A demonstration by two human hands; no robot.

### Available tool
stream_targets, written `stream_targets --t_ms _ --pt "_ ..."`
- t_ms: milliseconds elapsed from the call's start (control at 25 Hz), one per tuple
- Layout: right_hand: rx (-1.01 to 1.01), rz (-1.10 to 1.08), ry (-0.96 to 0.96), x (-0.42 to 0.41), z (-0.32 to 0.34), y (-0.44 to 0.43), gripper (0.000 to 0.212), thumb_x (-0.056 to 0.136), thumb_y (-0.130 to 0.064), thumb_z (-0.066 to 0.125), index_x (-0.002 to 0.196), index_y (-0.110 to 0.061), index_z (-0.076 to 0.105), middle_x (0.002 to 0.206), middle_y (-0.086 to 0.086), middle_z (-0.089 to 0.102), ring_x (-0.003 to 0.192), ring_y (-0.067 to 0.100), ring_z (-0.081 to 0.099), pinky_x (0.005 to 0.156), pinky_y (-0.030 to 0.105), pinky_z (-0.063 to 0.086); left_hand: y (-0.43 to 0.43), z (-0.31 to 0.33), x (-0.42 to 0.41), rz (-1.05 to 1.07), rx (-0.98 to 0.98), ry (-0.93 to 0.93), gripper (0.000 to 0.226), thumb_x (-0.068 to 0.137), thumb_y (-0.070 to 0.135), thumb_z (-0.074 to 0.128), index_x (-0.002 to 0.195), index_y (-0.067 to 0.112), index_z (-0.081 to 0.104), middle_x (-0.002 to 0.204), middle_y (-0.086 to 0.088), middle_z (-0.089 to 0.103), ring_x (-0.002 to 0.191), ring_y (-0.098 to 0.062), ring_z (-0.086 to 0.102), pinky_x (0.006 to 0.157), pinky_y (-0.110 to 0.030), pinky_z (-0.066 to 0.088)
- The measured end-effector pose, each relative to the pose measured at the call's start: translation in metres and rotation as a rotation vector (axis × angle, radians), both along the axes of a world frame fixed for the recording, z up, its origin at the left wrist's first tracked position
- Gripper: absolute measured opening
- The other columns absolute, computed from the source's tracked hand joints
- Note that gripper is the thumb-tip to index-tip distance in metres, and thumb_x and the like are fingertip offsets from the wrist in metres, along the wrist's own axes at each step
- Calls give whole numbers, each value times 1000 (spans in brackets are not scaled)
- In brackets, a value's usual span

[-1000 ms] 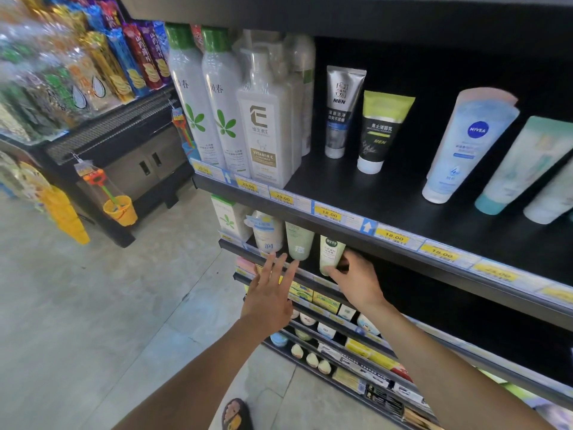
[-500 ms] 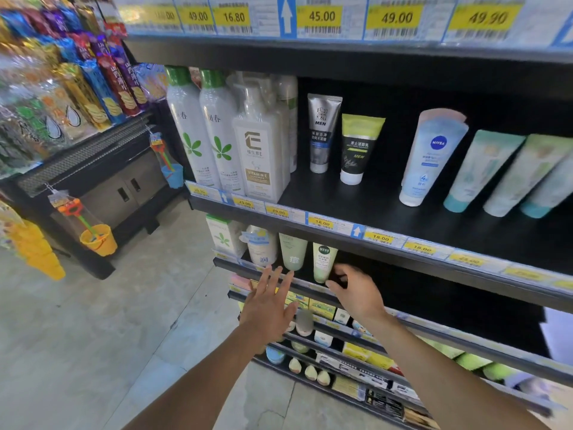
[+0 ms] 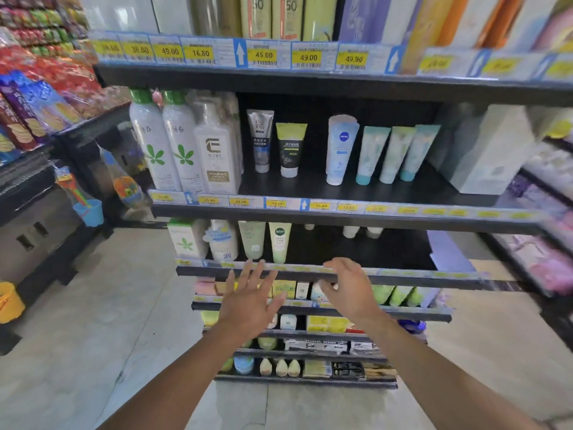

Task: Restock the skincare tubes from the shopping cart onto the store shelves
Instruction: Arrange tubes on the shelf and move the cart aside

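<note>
I have both hands empty in front of the lower tube shelf. The left hand is flat with its fingers spread straight, the tips just below the price strip. The right hand hangs beside it, fingers loosely curled round nothing.

A pale green tube and a yellow-green tube stand cap-down side by side on this shelf, just right of a white bottle. The shopping cart is out of view, so I can't see the remaining stock.

I judge this to be the gap between placements, with the next tube to be fetched. To do it well I'd hold the tube at mid-body, label outward and cap down, then stand it in line just right of the yellow-green one.

The upper shelf lip sits low over the opening, so I'd go in level, under it and over the price strip. The bare dark board to the right offers plenty of room, with only a few white caps far back. The floor on the left leaves space to draw the arms away
</note>
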State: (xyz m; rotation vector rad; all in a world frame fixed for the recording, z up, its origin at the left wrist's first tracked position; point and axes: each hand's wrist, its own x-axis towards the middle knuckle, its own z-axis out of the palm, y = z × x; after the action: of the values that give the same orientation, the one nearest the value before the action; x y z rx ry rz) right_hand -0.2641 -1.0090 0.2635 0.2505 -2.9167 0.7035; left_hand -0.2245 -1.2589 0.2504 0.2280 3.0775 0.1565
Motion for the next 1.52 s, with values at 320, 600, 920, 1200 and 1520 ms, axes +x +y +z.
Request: stream_targets --t_ms 320,600,920,1200,1520 --pt "216 -239 107 110 63 94 60 93 -57 57 148 -34 45 159 -3 37 147 21 30 120 47 29 78 56 35 -295 28 212 78 96 77 -6 164 40 9 173 1 -2 159 -25 -13 127 -59 -2" --pt "296 -556 122 219 96 209 70 90 -62 50 153 -37 32 161 -3 33 147 24 30 119 46 30 209 79 62 -545 -32 256 76 99 73 0 164 37 17 173 -2 8 160 -30 1 126 -63 6" --pt "315 -851 59 379 99 360 69 86 -66 48 149 -37 39 161 -4 31 148 22 27 120 54 26 413 81 161 -823 4 243 85 97 73 -6 158 34 37 168 -6 31 157 -32 23 121 -63 24" --pt "285 -1065 13 520 88 501 73 86 -65 49 152 -38 36 165 -1 25 151 23 25 122 51 25 591 76 282 -1051 75 211 101 81 79 -27 163 38 16 173 -2 12 160 -27 2 127 -55 10" --pt "224 -1226 -60 624 69 616 69 86 -63 50 149 -39 37 165 0 26 150 25 25 121 53 25 743 60 366 -1238 36 189 91 89 76 -18 163 37 19 172 -1 17 159 -26 10 124 -54 20"
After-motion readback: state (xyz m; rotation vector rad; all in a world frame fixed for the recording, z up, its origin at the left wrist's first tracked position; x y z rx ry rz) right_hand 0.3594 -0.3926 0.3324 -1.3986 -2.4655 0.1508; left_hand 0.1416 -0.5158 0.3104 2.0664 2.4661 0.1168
